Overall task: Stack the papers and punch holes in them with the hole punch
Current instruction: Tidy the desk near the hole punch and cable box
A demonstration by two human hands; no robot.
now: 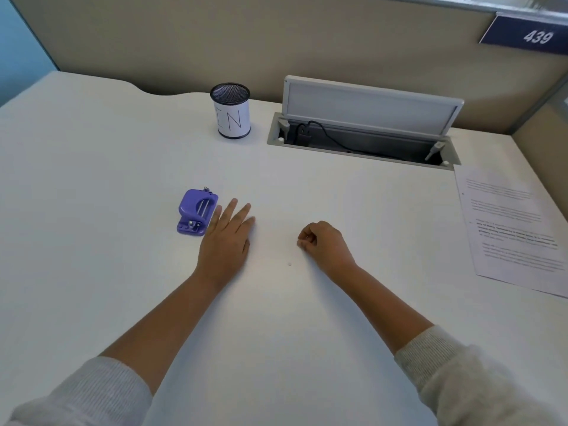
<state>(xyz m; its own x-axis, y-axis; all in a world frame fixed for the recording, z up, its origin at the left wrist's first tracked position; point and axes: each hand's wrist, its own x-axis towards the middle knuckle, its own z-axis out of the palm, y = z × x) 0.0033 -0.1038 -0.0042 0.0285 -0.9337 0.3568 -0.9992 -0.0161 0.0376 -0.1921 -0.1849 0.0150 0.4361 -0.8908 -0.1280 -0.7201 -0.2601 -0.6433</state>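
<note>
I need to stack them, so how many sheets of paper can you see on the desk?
1 printed sheet at the desk's right edge; more may lie hidden beneath it.

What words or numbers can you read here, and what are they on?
"IN" on the white label around the mesh cup.
"439" on the blue sign on the wall, top right.
The printed papers at the right carry text too blurred to read.
The purple hole punch shows no text.

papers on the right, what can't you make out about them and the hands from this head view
- Papers: head view, right frame edge cuts them off; print too blurred to read; sheet count unclear.
- Right hand: curled fingers hide whether it holds anything.
- Left hand: whether it touches the hole punch is unclear.
</note>
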